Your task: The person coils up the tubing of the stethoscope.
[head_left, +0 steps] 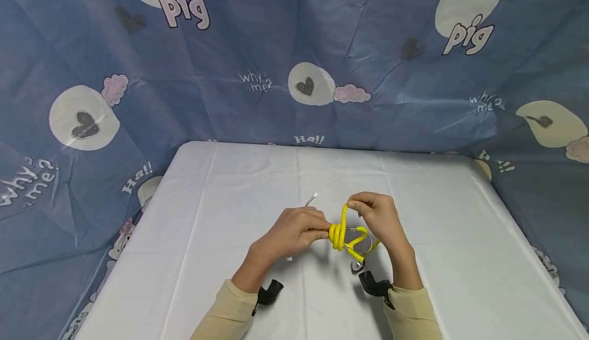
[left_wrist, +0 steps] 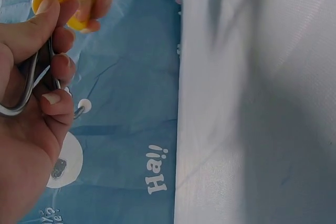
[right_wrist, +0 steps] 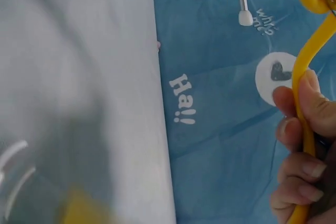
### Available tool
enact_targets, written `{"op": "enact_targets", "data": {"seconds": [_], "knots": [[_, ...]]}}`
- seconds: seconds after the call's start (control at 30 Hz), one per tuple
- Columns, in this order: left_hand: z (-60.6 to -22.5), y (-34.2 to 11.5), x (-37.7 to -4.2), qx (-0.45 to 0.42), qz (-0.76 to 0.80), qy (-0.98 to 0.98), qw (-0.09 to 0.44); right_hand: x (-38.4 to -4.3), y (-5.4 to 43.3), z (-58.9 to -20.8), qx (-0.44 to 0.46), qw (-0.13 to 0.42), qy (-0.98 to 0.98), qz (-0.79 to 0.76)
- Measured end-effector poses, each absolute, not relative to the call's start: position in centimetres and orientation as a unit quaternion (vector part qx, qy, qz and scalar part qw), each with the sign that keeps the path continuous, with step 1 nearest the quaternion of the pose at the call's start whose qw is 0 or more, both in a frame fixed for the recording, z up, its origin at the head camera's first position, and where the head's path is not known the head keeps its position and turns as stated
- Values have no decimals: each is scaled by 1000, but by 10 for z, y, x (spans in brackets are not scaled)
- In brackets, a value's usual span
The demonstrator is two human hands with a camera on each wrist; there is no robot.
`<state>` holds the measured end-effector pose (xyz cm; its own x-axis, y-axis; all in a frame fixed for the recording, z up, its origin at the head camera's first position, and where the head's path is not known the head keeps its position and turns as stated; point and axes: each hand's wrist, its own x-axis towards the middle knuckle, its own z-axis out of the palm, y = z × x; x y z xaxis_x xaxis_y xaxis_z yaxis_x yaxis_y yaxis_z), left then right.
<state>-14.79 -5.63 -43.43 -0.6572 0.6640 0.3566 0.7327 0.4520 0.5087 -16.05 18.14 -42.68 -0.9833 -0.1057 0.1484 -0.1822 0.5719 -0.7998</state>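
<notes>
A stethoscope with yellow tubing (head_left: 337, 236) is held over the table, its tubing wound in several turns around its metal ear tubes (left_wrist: 27, 88). My left hand (head_left: 294, 230) grips the ear tubes beside the coil, fingers curled around them. White ear tips (head_left: 315, 195) stick out past that hand. Between thumb and fingers, my right hand (head_left: 377, 217) pinches a length of tube (right_wrist: 300, 82) rising from the coil; in the right wrist view it runs down through the curled fingers. Below the yellow loops hangs the shiny chest piece (head_left: 357, 266), partly hidden.
A white-covered table (head_left: 239, 191) lies under both hands. Behind and beside it hangs a blue printed cloth (head_left: 257, 33). Black wrist mounts (head_left: 270, 293) sit at both sleeve cuffs.
</notes>
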Motion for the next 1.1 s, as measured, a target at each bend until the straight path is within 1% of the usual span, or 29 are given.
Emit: {"op": "enact_targets", "data": {"seconds": [0.13,0.3,0.4,0.57,0.7,0.77,0.87,1.0,1.1], "knots": [[-434,-57,-150,-412,-352,-838,66,-164,183,-431,68,-12,-872,484],[-432,-62,-151,-386,-393,-827,109,-166,180,-434,71,-41,-860,504],[-430,-65,-151,-358,-406,-831,128,-166,176,-434,78,-44,-859,503],[-427,-68,-153,-292,-418,-844,164,-164,166,-432,66,-24,-870,487],[-427,-71,-155,-236,-421,-856,185,-163,156,-431,66,-33,-875,479],[-427,-72,-156,-214,-418,-863,189,-161,151,-429,76,-43,-876,474],[-427,-74,-156,-188,-415,-869,193,-158,146,-427,96,-43,-879,465],[-427,-75,-157,-167,-416,-872,196,-154,143,-423,122,-39,-878,460],[-427,-75,-157,-154,-418,-873,197,-152,141,-421,145,-51,-871,467]]}}
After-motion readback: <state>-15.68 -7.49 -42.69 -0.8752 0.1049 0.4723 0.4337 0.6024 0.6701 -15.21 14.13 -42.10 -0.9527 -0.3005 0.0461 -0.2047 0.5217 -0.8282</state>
